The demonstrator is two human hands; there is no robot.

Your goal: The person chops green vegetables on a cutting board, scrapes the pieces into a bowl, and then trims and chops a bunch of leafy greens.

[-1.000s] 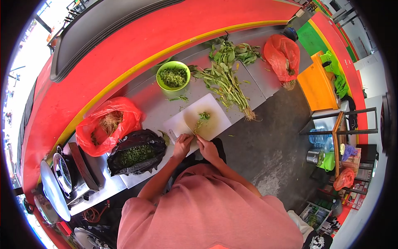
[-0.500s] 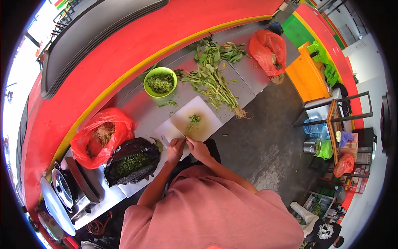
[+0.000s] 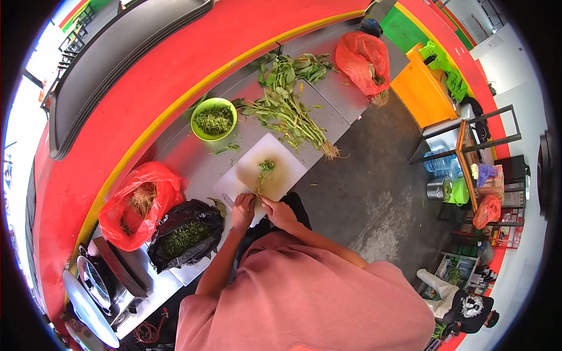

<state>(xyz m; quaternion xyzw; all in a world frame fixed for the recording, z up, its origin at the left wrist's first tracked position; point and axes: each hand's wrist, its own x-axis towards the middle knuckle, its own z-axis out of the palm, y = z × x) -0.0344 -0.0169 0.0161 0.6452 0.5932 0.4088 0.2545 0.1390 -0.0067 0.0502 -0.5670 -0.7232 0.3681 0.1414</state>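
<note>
My left hand (image 3: 243, 210) and my right hand (image 3: 280, 213) are close together at the near edge of a pale cutting board (image 3: 284, 153). Between their fingertips is the lower end of a thin leafy green stem (image 3: 266, 166), its leaves lying on the board. Both hands are closed in a pinch around it; the exact grip is partly hidden by the fingers. Beyond the board lies a bundle of leafy stems with roots (image 3: 295, 120). A lime-green bowl (image 3: 199, 133) holds picked greens. To the left sits a black plastic bag (image 3: 214, 229) with more greens inside.
An open red bag (image 3: 115, 219) with roots inside rests at the left of the metal counter (image 3: 199, 169). Another red bag (image 3: 360, 58) stands at the far end. Pot lids (image 3: 88, 313) are at lower left. A person (image 3: 462, 307) is at lower right, past the floor.
The whole view has shifted slightly, with the counter's things appearing farther left. My hands stay together at the board's near edge, still on the leafy stem, with only slight finger movement.
</note>
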